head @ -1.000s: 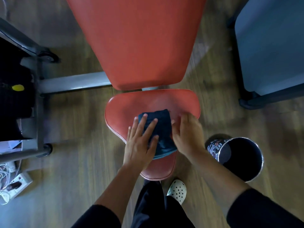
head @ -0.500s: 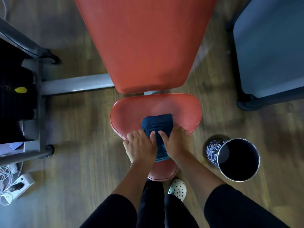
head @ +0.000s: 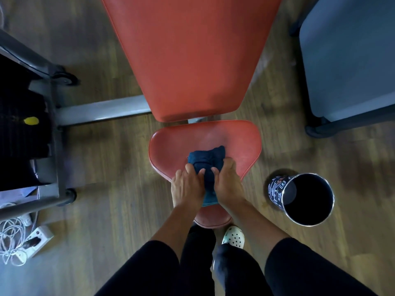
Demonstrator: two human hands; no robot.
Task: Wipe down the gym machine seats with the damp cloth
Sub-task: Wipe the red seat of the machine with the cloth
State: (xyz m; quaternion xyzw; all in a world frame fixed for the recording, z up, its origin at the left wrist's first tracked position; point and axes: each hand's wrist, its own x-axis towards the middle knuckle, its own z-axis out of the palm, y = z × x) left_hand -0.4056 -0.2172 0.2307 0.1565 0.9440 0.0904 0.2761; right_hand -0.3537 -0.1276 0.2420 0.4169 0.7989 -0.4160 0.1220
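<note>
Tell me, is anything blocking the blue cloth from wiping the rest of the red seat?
No, nothing visible. The left hand and right hand grip the blue cloth right on the red seat, whose surface around it is bare.

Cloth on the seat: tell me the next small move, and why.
Probably push the cloth forward toward the wide far edge of the seat. The left hand and right hand both grip it bunched at mid-seat, and bare red vinyl lies beyond it and to either side.
</note>
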